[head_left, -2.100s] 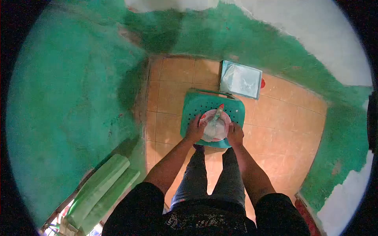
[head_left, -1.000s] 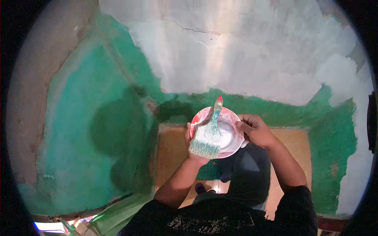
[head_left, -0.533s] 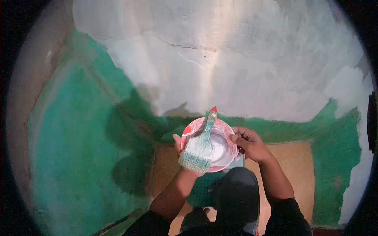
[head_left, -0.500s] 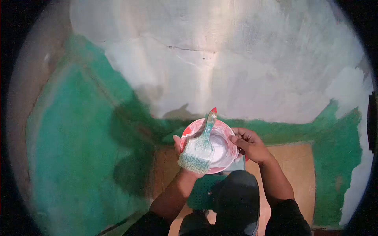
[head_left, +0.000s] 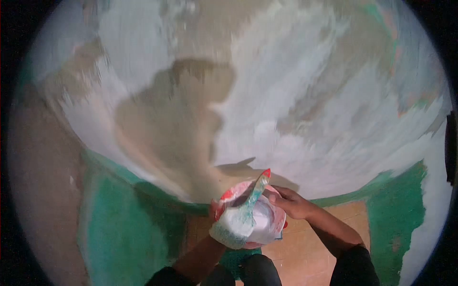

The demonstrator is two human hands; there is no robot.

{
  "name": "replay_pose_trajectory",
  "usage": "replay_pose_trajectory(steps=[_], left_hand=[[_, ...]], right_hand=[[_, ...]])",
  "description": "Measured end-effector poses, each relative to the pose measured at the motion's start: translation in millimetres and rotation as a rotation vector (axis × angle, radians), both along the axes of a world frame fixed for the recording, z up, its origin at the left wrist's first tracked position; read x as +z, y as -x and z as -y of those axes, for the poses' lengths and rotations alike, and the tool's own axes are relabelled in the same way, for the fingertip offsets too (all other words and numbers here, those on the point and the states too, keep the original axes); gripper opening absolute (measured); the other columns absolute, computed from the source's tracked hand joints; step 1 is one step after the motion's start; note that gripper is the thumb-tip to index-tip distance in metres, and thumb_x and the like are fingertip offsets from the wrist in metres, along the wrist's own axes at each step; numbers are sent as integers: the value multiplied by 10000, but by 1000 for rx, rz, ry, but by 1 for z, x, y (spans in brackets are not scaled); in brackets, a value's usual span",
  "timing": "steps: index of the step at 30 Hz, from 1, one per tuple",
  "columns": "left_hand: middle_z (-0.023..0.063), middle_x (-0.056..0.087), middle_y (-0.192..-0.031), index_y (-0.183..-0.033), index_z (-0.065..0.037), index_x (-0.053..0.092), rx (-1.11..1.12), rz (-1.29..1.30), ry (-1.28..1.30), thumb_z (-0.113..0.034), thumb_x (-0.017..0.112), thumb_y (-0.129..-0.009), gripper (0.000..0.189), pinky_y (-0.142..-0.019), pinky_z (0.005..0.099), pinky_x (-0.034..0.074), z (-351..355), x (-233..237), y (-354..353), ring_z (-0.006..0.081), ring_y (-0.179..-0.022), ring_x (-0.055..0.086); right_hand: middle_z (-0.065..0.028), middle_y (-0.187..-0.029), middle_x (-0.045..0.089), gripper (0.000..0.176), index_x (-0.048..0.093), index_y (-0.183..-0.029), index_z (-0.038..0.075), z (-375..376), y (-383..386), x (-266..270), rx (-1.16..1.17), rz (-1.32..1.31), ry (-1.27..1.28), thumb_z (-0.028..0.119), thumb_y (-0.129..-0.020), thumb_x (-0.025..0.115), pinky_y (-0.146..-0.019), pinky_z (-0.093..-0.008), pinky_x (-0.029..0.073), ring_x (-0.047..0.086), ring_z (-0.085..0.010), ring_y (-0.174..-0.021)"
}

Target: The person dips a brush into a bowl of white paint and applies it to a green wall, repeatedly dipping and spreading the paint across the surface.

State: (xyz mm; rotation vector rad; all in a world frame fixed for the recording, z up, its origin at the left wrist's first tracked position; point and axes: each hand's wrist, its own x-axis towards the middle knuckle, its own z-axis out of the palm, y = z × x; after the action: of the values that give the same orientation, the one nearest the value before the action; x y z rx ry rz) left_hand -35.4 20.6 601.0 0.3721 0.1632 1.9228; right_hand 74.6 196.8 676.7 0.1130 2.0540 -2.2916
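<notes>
A round red-and-pink bowl (head_left: 277,220), smeared with white, sits low in the middle of the view with white paint (head_left: 261,220) inside. Across its left side lies a wide paintbrush (head_left: 234,224); its red-tipped handle points up and its bristles are coated white and green. My left hand (head_left: 213,212) supports the bowl from the left and below, mostly hidden behind the bowl and brush. At the upper right rim, my right hand (head_left: 289,202) grips the bowl with thumb and fingers.
Ahead stands a wall (head_left: 286,105) with patchy white paint over grey, bearing my shadow. Green paint (head_left: 126,214) remains along its lower part at left and right. Below are tan tiles (head_left: 310,243), my legs (head_left: 260,271) and a green perforated surface (head_left: 238,257).
The view has tilted up, showing more of the white wall. The bowl, brush and both hands now appear lower in view. Both hands keep hold of the bowl; my legs show less.
</notes>
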Motion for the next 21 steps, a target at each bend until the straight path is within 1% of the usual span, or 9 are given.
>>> replay_pose_trajectory(steps=[1,4,5,6,8,15,18,19,21], left_hand=[[190,516,-1305,-1375,-16,405,-5,-36,26,-770,517,-769,974,-996,472,437,5,5,-9,320,-1160,534],[192,517,-1305,-1375,-20,407,0,-90,88,-765,522,-771,966,-998,475,435,24,21,-19,321,-1164,532],[193,517,-1305,-1375,-21,408,-5,-107,102,-764,524,-772,964,-999,476,435,27,20,-22,321,-1165,531],[193,517,-1305,-1375,-22,409,1,-85,130,-762,526,-772,961,-999,477,434,8,13,-5,321,-1167,531],[195,517,-1305,-1374,-24,410,-1,-91,153,-759,530,-773,956,-1001,479,434,9,21,1,321,-1169,530],[199,518,-1306,-1373,-33,416,-46,-139,214,-748,543,-777,939,-1005,486,431,11,68,3,322,-1178,526],[165,514,-1314,-1367,3,405,-197,147,55,-667,631,-772,924,-995,436,434,15,96,-1,307,-1168,528],[200,482,-1344,-1370,-51,425,-184,117,190,-740,622,-720,968,-1010,473,432,27,124,2,327,-1213,488],[199,485,-1341,-1370,-49,424,-164,91,184,-739,606,-729,959,-1009,473,431,32,145,2,328,-1211,490]], right_hand=[[-162,-1419,436,680,363,-1418,-42,3,-12,0,37,-28,35,429,-958,530,-1106,-366,277,376,-235,-1319],[-184,-1435,412,784,327,-1430,-57,13,-22,17,-13,68,-7,520,-934,513,-1113,-391,270,374,-275,-1326],[-196,-1456,383,857,311,-1434,-65,27,-28,21,33,89,151,585,-910,501,-1116,-412,268,374,-300,-1328],[-197,-1452,387,852,322,-1430,-61,-2,4,-2,15,169,186,588,-908,503,-1114,-413,274,375,-297,-1327],[-199,-1446,395,844,345,-1422,-53,-1,10,-4,-6,251,227,594,-905,506,-1108,-415,286,377,-293,-1326],[-144,-1309,517,695,409,-1380,-22,29,12,62,-216,215,297,523,-955,479,-1040,-369,360,485,-231,-1200],[-102,-1190,552,553,511,-1292,6,43,12,97,-418,145,76,458,-975,487,-989,-340,388,515,-204,-1116],[-91,-1150,550,498,547,-1234,11,45,11,104,-443,116,4,434,-976,498,-977,-336,390,514,-195,-1099],[-70,-1068,546,402,619,-1117,22,47,12,119,-491,62,-143,385,-978,520,-951,-328,394,510,-178,-1065]])
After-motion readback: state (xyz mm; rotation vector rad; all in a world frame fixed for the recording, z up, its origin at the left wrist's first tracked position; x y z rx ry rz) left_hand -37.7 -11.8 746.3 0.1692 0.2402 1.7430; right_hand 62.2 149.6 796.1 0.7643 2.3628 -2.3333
